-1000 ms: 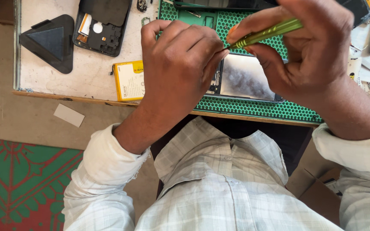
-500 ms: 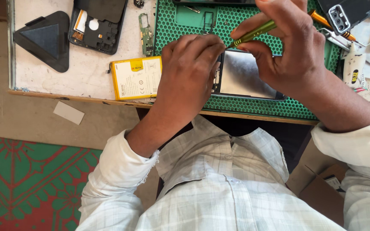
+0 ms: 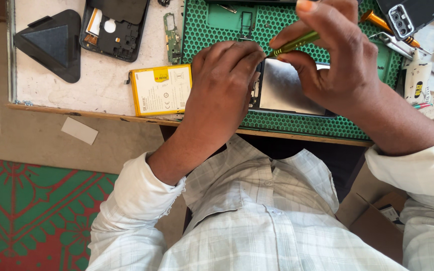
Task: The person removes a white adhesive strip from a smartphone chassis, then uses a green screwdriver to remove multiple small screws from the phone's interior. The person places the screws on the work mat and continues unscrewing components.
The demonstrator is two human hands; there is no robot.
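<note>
So the opened phone [image 3: 290, 88] lies flat on the green honeycomb mat [image 3: 297, 123] at the desk [image 3: 101, 90] edge, long axis running left-right, directly under both hands. Left hand [image 3: 222, 90] is curled down on its left end, so that one's nearer. Right hand [image 3: 335, 60] pinches a green screwdriver [image 3: 293, 44], slanted, tip pointing down-left toward the left fingertips.
</note>
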